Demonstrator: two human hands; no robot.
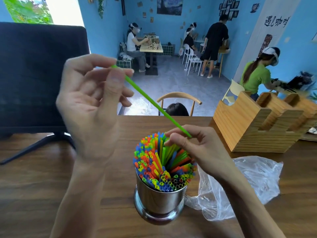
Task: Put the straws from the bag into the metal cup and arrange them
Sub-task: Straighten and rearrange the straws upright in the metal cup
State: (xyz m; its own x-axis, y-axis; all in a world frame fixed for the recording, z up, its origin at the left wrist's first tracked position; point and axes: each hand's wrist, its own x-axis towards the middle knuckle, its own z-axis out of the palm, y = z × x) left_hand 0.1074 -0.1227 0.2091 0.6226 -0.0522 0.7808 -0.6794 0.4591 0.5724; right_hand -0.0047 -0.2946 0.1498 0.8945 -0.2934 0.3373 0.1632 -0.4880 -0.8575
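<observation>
Head view: green straw [151, 100] pinched by L hand [91, 100] & R hand [192, 146] fingertips above metal cup [159, 200].

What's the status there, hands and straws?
Left hand and right hand each pinch an end of one green straw. Metal cup packed with coloured straws. Plastic bag lies flat beside it. Nothing in the way.

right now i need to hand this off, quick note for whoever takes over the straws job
Left hand: raised, pinching the top of one long green straw.
Right hand: pinching the same straw's lower end just above the bundle of coloured straws.
Shiny metal cup: upright on the wooden table, packed full.
Clear plastic bag: crumpled right of the cup, looks empty.
Left: seat the green straw, even out the tops.
</observation>
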